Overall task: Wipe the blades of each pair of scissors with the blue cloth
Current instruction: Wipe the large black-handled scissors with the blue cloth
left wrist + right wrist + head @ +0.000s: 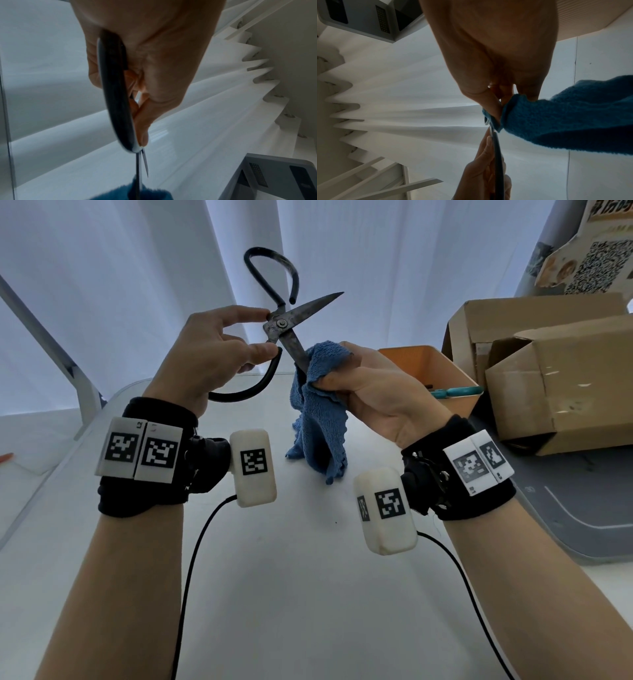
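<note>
A smooth white table (pixel 308 594) with a rounded far-left corner carries everything. At about one o'clock, toward its far right edge, stands an open orange rectangular box (pixel 442 371), with a teal-handled tool (pixel 455 392) lying across its near rim. Just beyond, at two o'clock, sit brown cardboard boxes (pixel 561 392) with open flaps. At three o'clock the tabletop meets a grey mat with white lines (pixel 575 529). Two thin black cables (pixel 191 570) trail over the near part.

Bare worktop (pixel 274 577) is lying open beneath both wrists; an orange bin (pixel 442 371) and cardboard boxes (pixel 565 378) are crowding the right side.
</note>
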